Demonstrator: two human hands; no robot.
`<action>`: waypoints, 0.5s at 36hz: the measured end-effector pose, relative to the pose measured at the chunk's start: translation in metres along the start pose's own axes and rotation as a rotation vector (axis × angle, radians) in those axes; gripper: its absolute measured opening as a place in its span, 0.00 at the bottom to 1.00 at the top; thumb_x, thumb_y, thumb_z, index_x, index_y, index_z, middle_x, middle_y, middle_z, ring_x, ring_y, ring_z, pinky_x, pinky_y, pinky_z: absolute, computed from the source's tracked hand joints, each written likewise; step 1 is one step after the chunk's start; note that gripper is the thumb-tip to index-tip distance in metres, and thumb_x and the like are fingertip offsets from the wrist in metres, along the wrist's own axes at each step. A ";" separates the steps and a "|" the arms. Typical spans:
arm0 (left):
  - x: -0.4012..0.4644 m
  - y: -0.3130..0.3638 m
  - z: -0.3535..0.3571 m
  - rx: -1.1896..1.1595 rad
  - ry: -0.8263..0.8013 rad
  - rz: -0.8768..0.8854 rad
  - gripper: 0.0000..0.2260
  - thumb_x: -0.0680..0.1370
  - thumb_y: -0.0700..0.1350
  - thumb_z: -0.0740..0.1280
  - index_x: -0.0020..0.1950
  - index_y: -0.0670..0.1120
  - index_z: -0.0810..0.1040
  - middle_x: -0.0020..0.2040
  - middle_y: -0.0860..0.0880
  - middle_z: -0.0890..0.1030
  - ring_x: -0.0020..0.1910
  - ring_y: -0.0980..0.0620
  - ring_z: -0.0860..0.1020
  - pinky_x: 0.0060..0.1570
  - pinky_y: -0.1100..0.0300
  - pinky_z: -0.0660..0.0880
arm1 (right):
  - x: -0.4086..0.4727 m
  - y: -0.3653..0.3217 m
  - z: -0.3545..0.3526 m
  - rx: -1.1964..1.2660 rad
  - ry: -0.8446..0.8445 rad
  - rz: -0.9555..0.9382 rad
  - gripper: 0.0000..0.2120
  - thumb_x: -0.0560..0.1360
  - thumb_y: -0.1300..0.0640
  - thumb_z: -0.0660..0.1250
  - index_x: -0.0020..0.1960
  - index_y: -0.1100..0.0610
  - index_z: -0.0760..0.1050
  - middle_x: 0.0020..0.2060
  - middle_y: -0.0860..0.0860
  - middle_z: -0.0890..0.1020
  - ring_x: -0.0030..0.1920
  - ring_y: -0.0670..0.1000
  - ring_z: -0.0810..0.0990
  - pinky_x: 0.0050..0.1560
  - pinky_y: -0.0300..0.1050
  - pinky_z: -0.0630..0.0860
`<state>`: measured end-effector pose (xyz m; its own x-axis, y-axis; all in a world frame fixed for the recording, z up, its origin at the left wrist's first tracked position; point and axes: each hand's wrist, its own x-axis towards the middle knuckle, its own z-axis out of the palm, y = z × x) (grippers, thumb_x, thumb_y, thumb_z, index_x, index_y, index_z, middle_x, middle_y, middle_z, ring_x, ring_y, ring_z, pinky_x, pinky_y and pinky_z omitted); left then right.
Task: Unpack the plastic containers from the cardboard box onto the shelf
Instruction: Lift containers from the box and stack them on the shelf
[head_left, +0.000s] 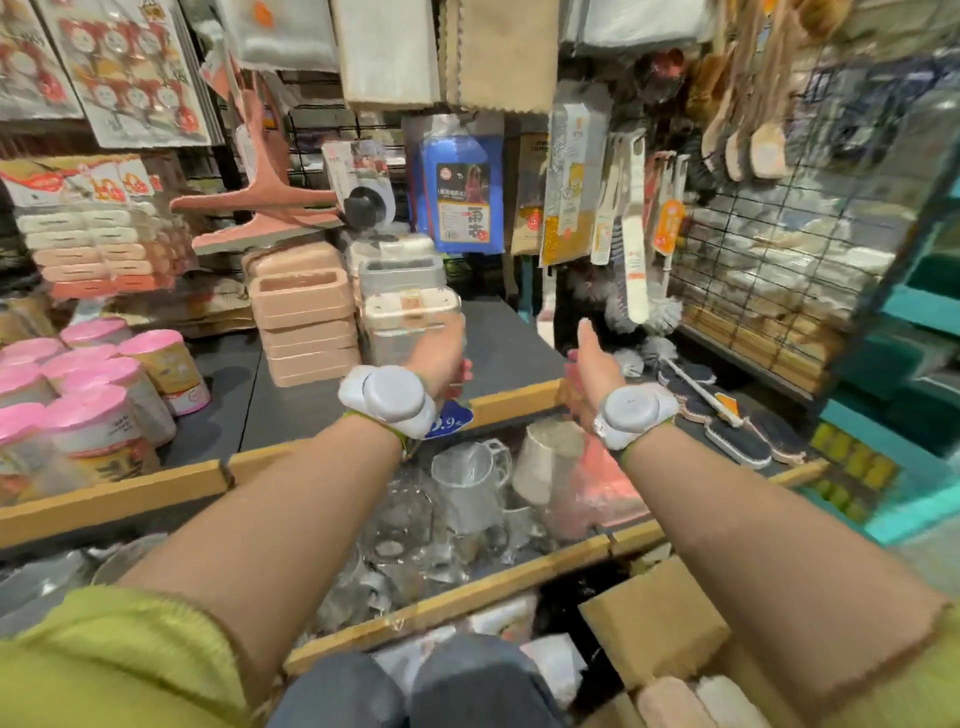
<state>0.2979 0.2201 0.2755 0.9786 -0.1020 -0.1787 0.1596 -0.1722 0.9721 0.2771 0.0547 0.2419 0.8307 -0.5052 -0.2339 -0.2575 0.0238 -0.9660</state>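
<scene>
Left hand (441, 364) is gripping a clear plastic container (410, 327) with a beige lid, fingers wrapped around its side, holding it over the dark shelf (509, 343) just beside the stack of pink containers (306, 322). Right hand (592, 358) is hanging empty, fingers spread, thumb pointing up, near the shelf's front edge. Cardboard box (654, 623) is sitting low at right, flap open.

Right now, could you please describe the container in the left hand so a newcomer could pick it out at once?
Start at the dark shelf with the wooden front edge, and find the stack of pink containers near its middle. Just right of that stack, the left hand holds a beige container; unlike its pink neighbours, it is pale beige.
</scene>
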 end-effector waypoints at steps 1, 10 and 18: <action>-0.007 -0.004 0.012 0.009 -0.038 -0.011 0.16 0.81 0.55 0.52 0.44 0.45 0.69 0.35 0.46 0.72 0.31 0.51 0.71 0.35 0.61 0.64 | -0.004 0.005 -0.013 -0.014 0.013 -0.001 0.33 0.77 0.34 0.50 0.57 0.62 0.76 0.53 0.59 0.79 0.56 0.60 0.78 0.64 0.57 0.73; -0.060 -0.065 0.117 0.145 -0.328 -0.077 0.19 0.80 0.58 0.53 0.45 0.45 0.73 0.43 0.46 0.77 0.41 0.47 0.77 0.46 0.57 0.74 | -0.032 0.100 -0.116 -0.041 0.121 0.041 0.30 0.79 0.38 0.52 0.63 0.62 0.74 0.45 0.57 0.79 0.44 0.56 0.77 0.53 0.51 0.73; -0.087 -0.142 0.194 0.184 -0.470 -0.199 0.23 0.78 0.65 0.51 0.44 0.45 0.68 0.35 0.48 0.72 0.30 0.52 0.71 0.28 0.65 0.70 | -0.041 0.216 -0.190 -0.045 0.132 0.209 0.25 0.79 0.42 0.52 0.63 0.60 0.70 0.40 0.51 0.73 0.45 0.53 0.73 0.48 0.48 0.73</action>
<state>0.1647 0.0633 0.1234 0.7615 -0.4701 -0.4463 0.2692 -0.3971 0.8774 0.0936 -0.0831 0.0642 0.6864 -0.6013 -0.4090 -0.4413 0.1027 -0.8915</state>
